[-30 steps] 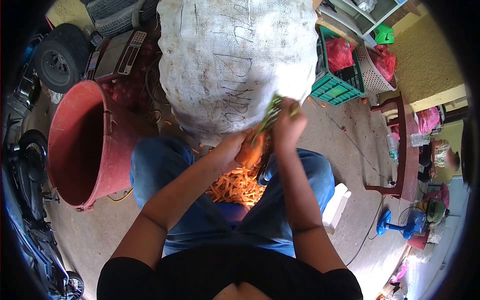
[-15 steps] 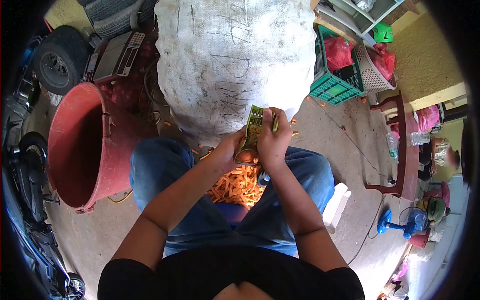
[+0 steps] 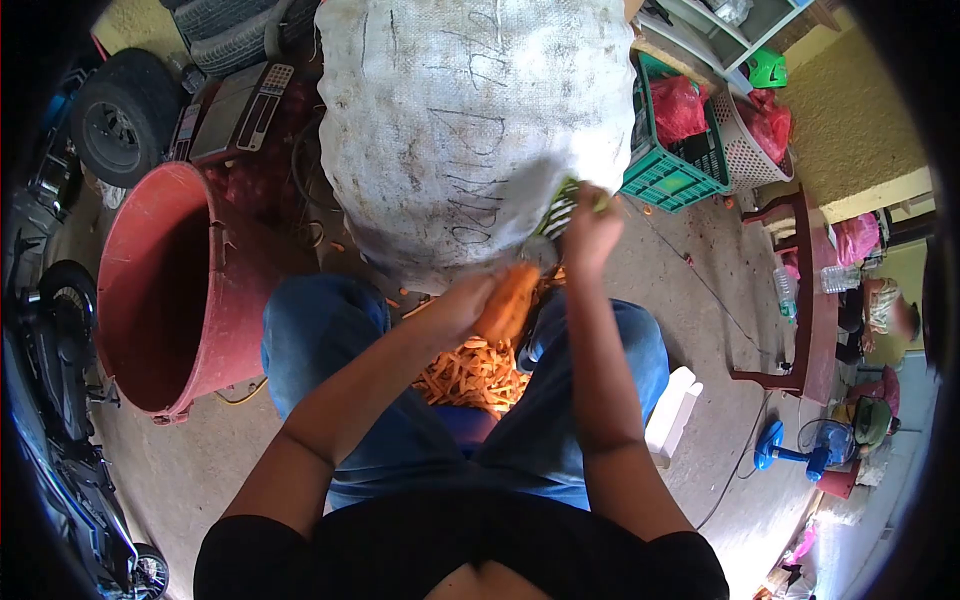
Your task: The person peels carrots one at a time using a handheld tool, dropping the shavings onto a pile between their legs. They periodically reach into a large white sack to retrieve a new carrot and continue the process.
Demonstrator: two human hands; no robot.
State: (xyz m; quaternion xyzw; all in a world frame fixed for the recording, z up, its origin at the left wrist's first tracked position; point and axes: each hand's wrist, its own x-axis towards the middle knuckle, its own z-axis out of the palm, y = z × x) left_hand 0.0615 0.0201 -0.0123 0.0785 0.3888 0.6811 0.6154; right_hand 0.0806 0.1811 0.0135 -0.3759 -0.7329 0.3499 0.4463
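Note:
My left hand [image 3: 470,302] is closed around a thick orange root vegetable [image 3: 507,302], whose upper end sticks out past my fingers. In my right hand [image 3: 593,235] is a green slotted hand grater [image 3: 562,208], blurred by motion. The grater is tilted, up and to the right of the vegetable, its lower end close to the vegetable's tip. Below, between my knees, lies a pile of orange strips [image 3: 470,378] above a dark blue rim [image 3: 465,425]. A large white woven sack [image 3: 420,130] with handwriting stands right in front of both hands.
To the left a big red tub [image 3: 245,290] lies tipped with its mouth showing, near a scale [image 3: 235,115] and a tyre [image 3: 110,118]. A green crate [image 3: 670,172] and a white basket [image 3: 735,135] stand at right. Farther right are a wooden bench [image 3: 815,300] and a person [image 3: 882,305].
My right hand has moved up and right with the grater, away from the vegetable. The vegetable, mostly hidden behind the grater before, now shows along its side in my left hand.

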